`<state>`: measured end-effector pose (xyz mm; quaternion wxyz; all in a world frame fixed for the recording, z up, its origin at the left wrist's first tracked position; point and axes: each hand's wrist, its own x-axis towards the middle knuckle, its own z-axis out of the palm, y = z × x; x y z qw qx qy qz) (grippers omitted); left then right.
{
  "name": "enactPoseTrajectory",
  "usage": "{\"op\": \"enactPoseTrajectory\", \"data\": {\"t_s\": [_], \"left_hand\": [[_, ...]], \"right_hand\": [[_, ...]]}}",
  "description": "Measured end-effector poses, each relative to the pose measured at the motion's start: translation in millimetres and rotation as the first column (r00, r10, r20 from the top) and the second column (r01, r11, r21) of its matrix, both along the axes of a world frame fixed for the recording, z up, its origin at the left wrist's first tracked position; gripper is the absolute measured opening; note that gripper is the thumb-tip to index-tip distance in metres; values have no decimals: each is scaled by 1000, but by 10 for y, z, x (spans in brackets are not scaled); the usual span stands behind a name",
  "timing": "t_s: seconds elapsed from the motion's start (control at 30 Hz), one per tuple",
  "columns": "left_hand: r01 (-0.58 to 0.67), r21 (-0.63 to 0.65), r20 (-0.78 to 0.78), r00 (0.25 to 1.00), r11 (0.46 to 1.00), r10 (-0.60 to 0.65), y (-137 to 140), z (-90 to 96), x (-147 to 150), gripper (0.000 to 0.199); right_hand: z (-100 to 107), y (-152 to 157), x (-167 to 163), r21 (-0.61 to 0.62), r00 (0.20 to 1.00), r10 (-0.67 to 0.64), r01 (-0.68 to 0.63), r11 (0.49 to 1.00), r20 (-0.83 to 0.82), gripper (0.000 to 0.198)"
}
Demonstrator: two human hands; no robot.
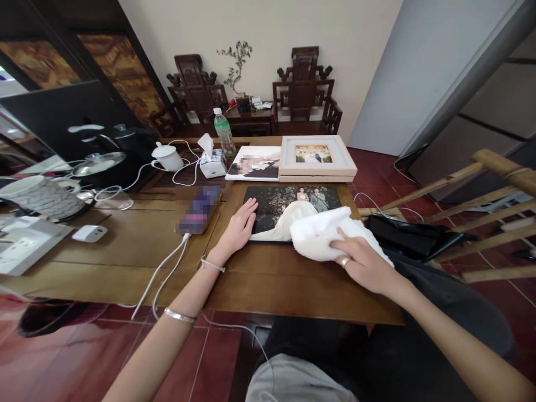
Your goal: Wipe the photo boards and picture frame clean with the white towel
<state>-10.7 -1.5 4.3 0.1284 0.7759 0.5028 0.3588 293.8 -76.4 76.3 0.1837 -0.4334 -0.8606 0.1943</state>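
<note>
A dark wedding photo panel [268, 209] lies flat on the wooden table [268, 279]; it pictures a bride in a wide white gown and a groom. My left hand [238, 226] rests at the panel's left edge with its fingers stretched out. In my right hand [362, 259] is a white fluffy cloth [320, 231], gripped between thumb and fingers. The cloth covers the panel's lower right corner. Behind the panel sit a light wooden box frame [352, 162] with a small wedding photo and a white-edged photo panel [255, 162].
Left of my left hand lies a phone [199, 209] with a charging cable. Farther left are a charger [89, 233], a power strip [29, 245] and a patterned cup [42, 198]. A tissue box [213, 164] and plastic bottle [224, 134] stand behind. A bamboo chair [498, 167] is at right.
</note>
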Motion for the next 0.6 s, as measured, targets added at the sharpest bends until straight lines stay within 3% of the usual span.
{"op": "enactPoseTrajectory", "data": {"t_s": [0.4, 0.6], "left_hand": [[18, 0, -21, 1000, 1000, -18, -1, 8, -26, 44], [19, -3, -13, 1000, 1000, -19, 3, -1, -28, 44]], "right_hand": [[28, 1495, -358, -31, 990, -124, 122, 992, -65, 16], [-40, 1723, -421, -18, 977, -186, 185, 983, -104, 19]]}}
